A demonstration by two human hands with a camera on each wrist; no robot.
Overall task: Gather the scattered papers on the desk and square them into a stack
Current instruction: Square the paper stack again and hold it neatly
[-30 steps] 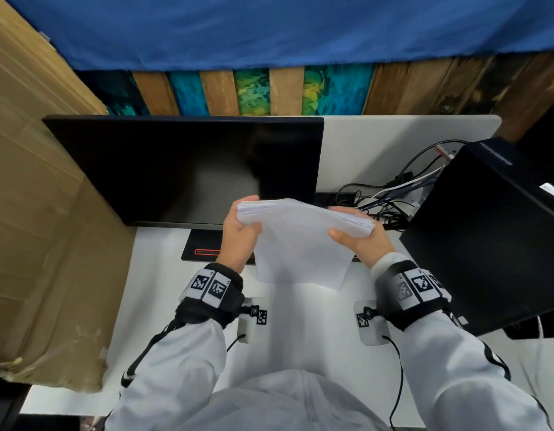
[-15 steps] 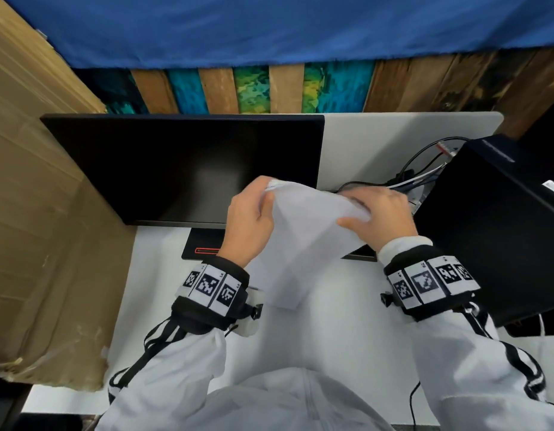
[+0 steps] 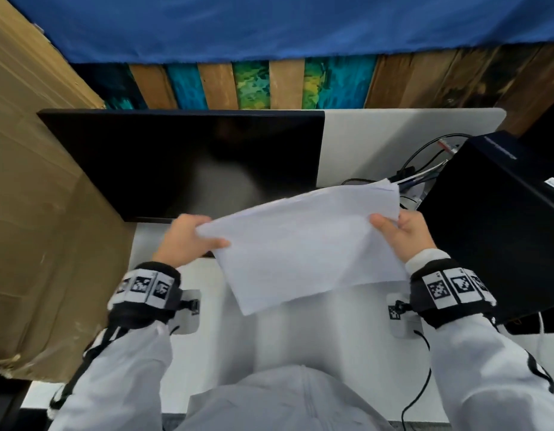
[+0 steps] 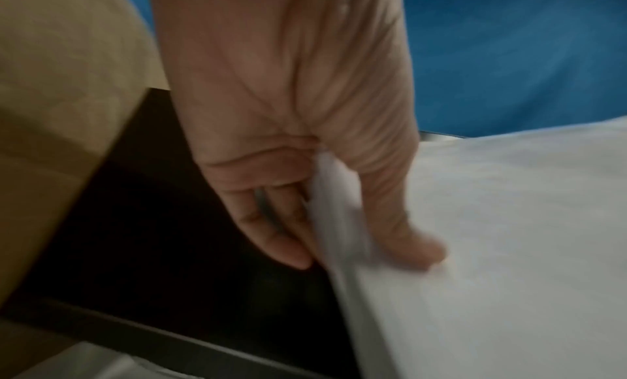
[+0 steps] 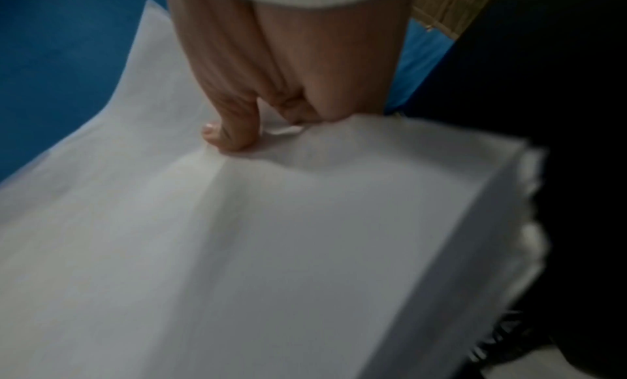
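Observation:
A bundle of white papers (image 3: 303, 244) hangs in the air over the white desk (image 3: 331, 331), tilted, its far right corner highest. My left hand (image 3: 188, 241) pinches the bundle's left edge, thumb on top and fingers beneath; in the left wrist view the thumb (image 4: 407, 240) presses the papers (image 4: 509, 250). My right hand (image 3: 403, 228) grips the right edge, thumb on the top sheet. In the right wrist view the thumb (image 5: 234, 132) dents the papers (image 5: 271, 237), whose sheet edges fan unevenly at the right. No other loose sheets show on the desk.
A dark monitor (image 3: 182, 163) stands right behind the papers. A black computer case (image 3: 493, 225) sits at the right, with tangled cables (image 3: 425, 169) beside it. A large cardboard panel (image 3: 42, 228) walls the left side.
The bundle has turned from hanging upright between both hands to a flatter, tilted spread. My hands have moved apart, the left one lower and leftward, the right one out to the right.

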